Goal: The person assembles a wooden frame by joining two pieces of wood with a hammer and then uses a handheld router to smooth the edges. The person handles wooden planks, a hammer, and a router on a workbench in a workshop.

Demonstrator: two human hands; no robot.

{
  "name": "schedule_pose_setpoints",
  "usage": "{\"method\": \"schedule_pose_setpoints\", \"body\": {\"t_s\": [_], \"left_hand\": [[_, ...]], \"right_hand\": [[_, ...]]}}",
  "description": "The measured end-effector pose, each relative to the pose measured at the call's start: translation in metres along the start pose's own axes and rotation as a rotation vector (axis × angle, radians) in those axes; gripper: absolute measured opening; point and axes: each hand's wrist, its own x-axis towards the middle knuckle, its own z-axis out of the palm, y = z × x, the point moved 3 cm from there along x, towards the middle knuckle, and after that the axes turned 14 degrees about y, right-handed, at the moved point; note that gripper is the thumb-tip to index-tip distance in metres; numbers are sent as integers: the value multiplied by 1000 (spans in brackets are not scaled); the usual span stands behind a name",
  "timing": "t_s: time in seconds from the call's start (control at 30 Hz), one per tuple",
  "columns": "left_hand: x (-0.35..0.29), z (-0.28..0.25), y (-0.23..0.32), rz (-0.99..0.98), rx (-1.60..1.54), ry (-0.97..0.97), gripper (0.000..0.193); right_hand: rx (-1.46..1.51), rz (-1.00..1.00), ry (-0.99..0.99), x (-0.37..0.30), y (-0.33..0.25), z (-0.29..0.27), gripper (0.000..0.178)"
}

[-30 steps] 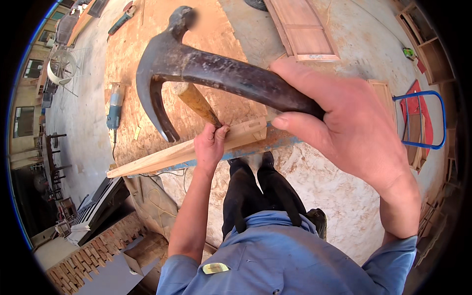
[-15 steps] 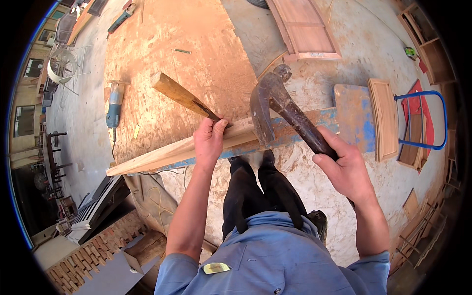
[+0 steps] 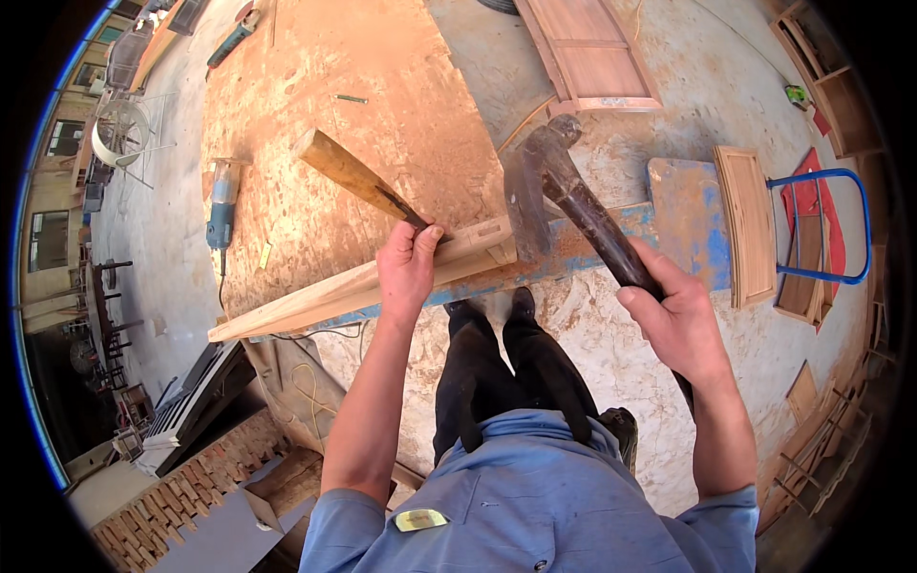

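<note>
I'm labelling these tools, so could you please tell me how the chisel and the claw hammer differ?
Colour: the chisel has a yellow-brown wooden handle; the claw hammer has a dark one. Shape: the chisel's upper end is plain and blunt, while the claw hammer carries a head with a curved claw. Pose: the chisel slopes more gently in the picture, the claw hammer more steeply. Both lean toward the upper left.

I see the left hand (image 3: pixel 407 269) pinching, thumb (image 3: pixel 427 244) beside its fingers (image 3: pixel 401 235); the right hand (image 3: pixel 680 317) grips, forearm (image 3: pixel 721 435) behind curled fingers.

dark hammer (image 3: pixel 585 210), yellow-brown chisel handle (image 3: pixel 358 179), pale beam (image 3: pixel 334 291)
</note>
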Motion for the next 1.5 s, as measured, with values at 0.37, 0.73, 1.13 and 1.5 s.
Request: {"method": "schedule_pose_setpoints", "body": {"t_s": [0.37,0.73,1.13,1.5], "left_hand": [[-2,3,2,80,50,-5,10],[-6,6,17,236,115,59,15],[-4,7,20,268,191,73,12],[-4,7,1,121,32,57,12]], "right_hand": [[-48,-405,39,16,-37,14,51],[-382,-600,-118,32,-115,29,52],[-520,-726,-40,30,-144,19,51],[-175,-513,-21,26,-93,5,53]]}}
